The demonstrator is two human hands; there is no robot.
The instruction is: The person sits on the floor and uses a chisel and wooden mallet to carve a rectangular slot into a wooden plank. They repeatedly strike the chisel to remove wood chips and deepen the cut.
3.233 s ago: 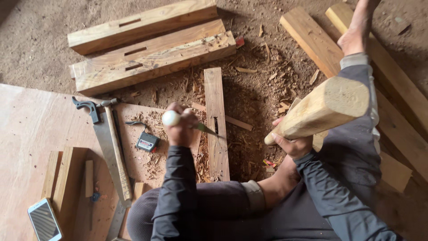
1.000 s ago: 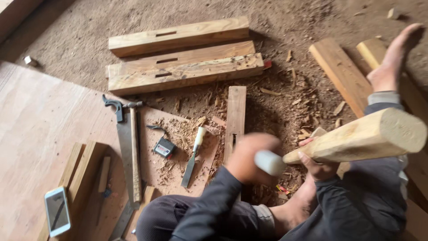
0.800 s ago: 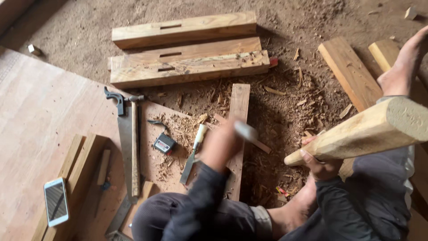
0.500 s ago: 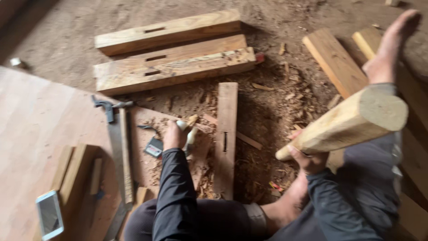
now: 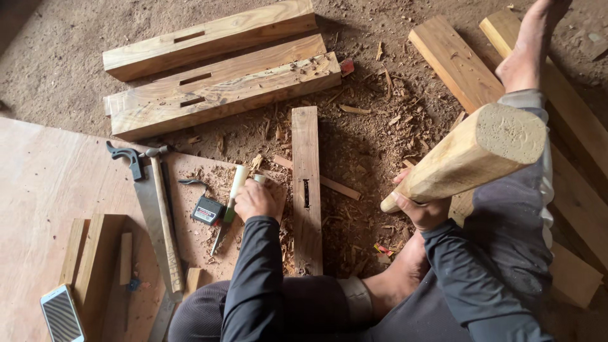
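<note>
Right hand (image 5: pixel 423 208) keeps a closed grip on the thin end of a heavy wooden mallet (image 5: pixel 472 157), whose thick blunt head points up toward two o'clock, raised clear of the ground. Left hand (image 5: pixel 258 199) is down on the plywood sheet (image 5: pixel 57 177), fingers curled about a white-handled chisel (image 5: pixel 259 180); only the tip of that handle shows at twelve o'clock of the knuckles, so the grip looks closed on it, though the blade is hidden. A second chisel (image 5: pixel 230 201) with a pale handle lies just beside that hand at nine o'clock, touching nothing but shavings. At three o'clock of the left hand runs the narrow plank (image 5: pixel 306 190) with a small slot cut in it, lying lengthwise between the two hands. A small tape measure (image 5: pixel 208 211) sits farther at nine o'clock, then a handsaw (image 5: pixel 152 215). Two slotted beams (image 5: pixel 221 88) lie at twelve o'clock, and a phone (image 5: pixel 62 314) rests at the sheet's near corner
</note>
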